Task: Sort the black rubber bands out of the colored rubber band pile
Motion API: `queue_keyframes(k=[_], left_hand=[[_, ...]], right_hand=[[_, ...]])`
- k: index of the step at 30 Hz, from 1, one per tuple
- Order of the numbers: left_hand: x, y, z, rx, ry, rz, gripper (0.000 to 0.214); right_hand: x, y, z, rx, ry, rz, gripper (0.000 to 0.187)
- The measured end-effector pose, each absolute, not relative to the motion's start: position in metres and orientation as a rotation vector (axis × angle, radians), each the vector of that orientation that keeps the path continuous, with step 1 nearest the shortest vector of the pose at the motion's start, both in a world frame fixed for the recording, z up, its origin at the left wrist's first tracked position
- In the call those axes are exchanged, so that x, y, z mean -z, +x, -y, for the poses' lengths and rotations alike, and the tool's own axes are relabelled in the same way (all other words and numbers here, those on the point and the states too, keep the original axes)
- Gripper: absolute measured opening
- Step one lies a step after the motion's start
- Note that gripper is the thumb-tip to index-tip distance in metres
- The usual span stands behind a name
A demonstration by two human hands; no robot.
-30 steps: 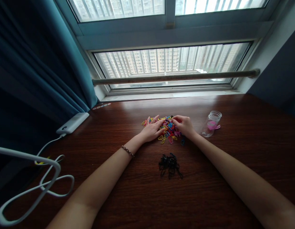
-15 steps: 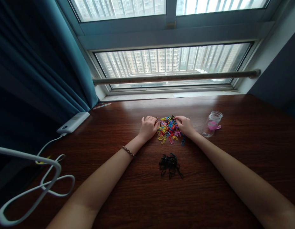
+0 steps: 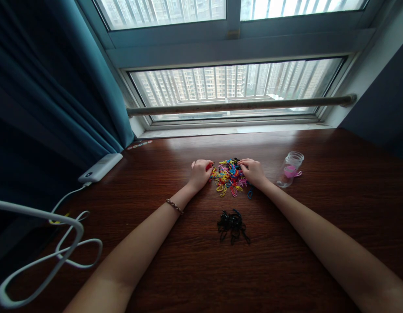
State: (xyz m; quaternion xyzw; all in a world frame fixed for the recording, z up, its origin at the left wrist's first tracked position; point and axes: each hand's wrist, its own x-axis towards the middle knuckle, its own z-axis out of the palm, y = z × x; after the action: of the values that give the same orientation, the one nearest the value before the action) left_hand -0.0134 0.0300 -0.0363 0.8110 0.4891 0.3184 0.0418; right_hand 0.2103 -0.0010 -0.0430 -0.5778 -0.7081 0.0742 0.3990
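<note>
A heap of small colourful rubber bands (image 3: 230, 177) lies on the brown wooden table. My left hand (image 3: 199, 174) is at the heap's left edge with its fingers curled in, and a few bands, red among them, show at its fingertips. At the upper right edge, my right hand (image 3: 253, 172) has its thumb and fingers drawn together against the heap, close to some black bands; what they pinch is too small to make out. Nearer to me, between my forearms, sits a separate pile of black rubber bands (image 3: 232, 226).
A clear jar (image 3: 286, 171) without a lid stands right of my right hand, with something pink by it. On the left are a white power bank (image 3: 101, 167) and a looped white cable (image 3: 78, 230). A blue curtain (image 3: 64, 78) hangs there, and a window faces me.
My left hand has shifted slightly left, and bands at the heap's left side now spread further that way, with red showing at the fingertips. My right hand has hardly moved.
</note>
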Motion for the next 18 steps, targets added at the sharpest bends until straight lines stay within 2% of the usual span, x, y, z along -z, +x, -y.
queue_keyframes(k=[6,13,18], left_hand=[[0.036,-0.012,-0.028,-0.935,2.539,-1.555,0.012],[0.035,-0.011,-0.025,-0.925,2.562,-1.572,0.008],[0.032,-0.011,-0.024,-1.063,2.488,-1.577,0.006]], right_hand=[[0.032,0.210,0.006,-0.188,-1.447,1.576,0.023],[0.031,0.212,0.005,-0.355,-1.435,1.411,0.019],[0.031,0.212,0.005,-0.461,-1.385,1.338,0.018]])
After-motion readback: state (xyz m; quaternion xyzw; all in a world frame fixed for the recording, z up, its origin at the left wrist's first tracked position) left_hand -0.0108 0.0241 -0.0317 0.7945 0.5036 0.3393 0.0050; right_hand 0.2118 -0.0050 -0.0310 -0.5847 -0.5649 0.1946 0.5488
